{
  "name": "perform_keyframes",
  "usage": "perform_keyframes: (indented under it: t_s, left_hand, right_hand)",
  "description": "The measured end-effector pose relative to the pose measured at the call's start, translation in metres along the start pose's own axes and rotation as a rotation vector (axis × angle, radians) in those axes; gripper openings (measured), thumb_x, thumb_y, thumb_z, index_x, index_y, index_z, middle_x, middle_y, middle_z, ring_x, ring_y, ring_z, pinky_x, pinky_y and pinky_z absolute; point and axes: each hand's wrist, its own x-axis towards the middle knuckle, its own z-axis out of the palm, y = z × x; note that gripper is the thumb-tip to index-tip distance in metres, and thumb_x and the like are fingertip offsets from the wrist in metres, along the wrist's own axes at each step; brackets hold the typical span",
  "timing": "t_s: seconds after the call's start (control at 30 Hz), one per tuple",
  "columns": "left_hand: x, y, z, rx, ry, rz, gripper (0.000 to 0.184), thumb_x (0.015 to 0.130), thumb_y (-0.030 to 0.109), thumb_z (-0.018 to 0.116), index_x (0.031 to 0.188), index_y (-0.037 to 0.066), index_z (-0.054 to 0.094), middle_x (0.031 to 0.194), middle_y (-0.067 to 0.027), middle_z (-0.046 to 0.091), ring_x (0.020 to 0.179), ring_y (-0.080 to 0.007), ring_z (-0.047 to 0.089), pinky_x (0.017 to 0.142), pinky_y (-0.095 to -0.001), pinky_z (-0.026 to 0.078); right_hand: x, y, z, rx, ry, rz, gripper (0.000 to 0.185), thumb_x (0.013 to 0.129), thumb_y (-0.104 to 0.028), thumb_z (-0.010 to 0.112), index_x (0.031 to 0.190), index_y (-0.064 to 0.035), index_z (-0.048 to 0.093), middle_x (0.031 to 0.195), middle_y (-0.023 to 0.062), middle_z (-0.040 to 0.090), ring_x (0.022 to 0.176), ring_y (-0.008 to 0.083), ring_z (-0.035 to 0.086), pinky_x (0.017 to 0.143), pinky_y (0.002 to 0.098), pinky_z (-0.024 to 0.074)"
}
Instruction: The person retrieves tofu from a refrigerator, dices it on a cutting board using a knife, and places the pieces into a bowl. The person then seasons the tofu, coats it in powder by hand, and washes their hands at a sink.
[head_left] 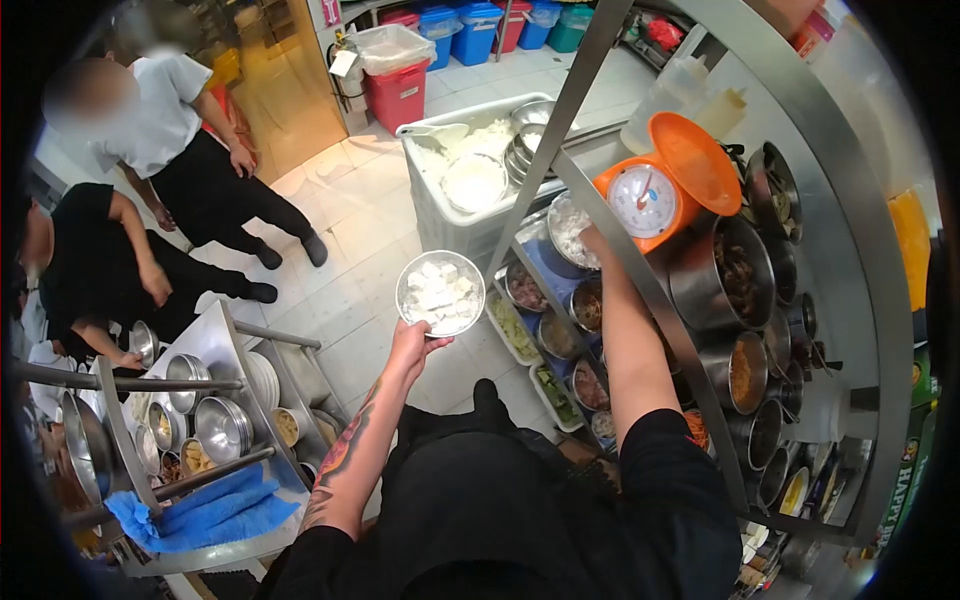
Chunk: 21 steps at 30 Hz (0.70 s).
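My left hand (418, 343) grips the near rim of a round metal bowl (441, 293) filled with white cubes, held out over the tiled floor. On the right, my right hand (592, 247) reaches under the metal shelf frame to a metal container of white, shredded-looking food (570, 232); its fingers are mostly hidden, so I cannot tell whether they hold anything. Just right of that hand, an orange scale (646, 202) with a round dial stands on the upper shelf.
A white bin (428, 205) with bowls stands ahead. Food pots (720, 280) line the right shelf. Two people (160, 120) are at the left, near a cart with metal bowls (222, 428) and a blue cloth (200, 510). A red bin (396, 95) stands farther back.
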Motion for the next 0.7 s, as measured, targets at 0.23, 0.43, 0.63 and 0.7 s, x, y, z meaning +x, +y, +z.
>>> perform_keyframes:
  t_s: [0.23, 0.43, 0.63, 0.7]
  left_hand:
    - [0.013, -0.011, -0.018, -0.090, 0.002, -0.037, 0.063, 0.084, -0.009, 0.040, 0.146, -0.004, 0.031, 0.127, -0.0260, 0.061, 0.092, -0.0359, 0.073, 0.068, -0.0364, 0.068]
    - [0.009, -0.003, -0.011, 0.101, 0.060, 0.458, 0.060, 0.088, -0.007, 0.037, 0.146, 0.001, 0.029, 0.128, -0.0246, 0.060, 0.091, -0.0332, 0.073, 0.064, -0.0365, 0.067]
    - [0.015, 0.027, -0.029, 0.006, 0.082, 0.185, 0.059, 0.085, -0.009, 0.038, 0.143, 0.001, 0.033, 0.125, -0.0233, 0.061, 0.091, -0.0337, 0.073, 0.064, -0.0380, 0.068]
    - [0.008, 0.030, -0.030, 0.015, 0.085, 0.330, 0.060, 0.085, -0.010, 0.037, 0.144, 0.003, 0.034, 0.125, -0.0235, 0.061, 0.091, -0.0343, 0.073, 0.064, -0.0382, 0.068]
  right_hand:
    - [-0.055, -0.094, -0.017, 1.373, -0.430, -0.100, 0.020, 0.089, -0.001, 0.070, 0.109, 0.0002, 0.072, 0.099, 0.0071, 0.074, 0.084, 0.0173, 0.069, 0.072, 0.0321, 0.0558]
    - [-0.135, -0.270, -0.027, 1.005, -0.239, -0.499, 0.017, 0.088, -0.004, 0.068, 0.103, 0.0032, 0.072, 0.090, 0.0116, 0.076, 0.078, 0.0209, 0.069, 0.069, 0.0357, 0.0533]
    - [-0.129, -0.333, -0.035, 0.465, -0.273, -0.668, 0.044, 0.075, -0.005, 0.068, 0.118, 0.0037, 0.069, 0.112, 0.0253, 0.071, 0.109, 0.0399, 0.067, 0.100, 0.0402, 0.0514]
    - [-0.127, -0.339, -0.028, 0.507, -0.146, -0.727, 0.043, 0.074, -0.003, 0.068, 0.117, 0.0040, 0.069, 0.111, 0.0261, 0.070, 0.108, 0.0400, 0.067, 0.099, 0.0405, 0.0518]
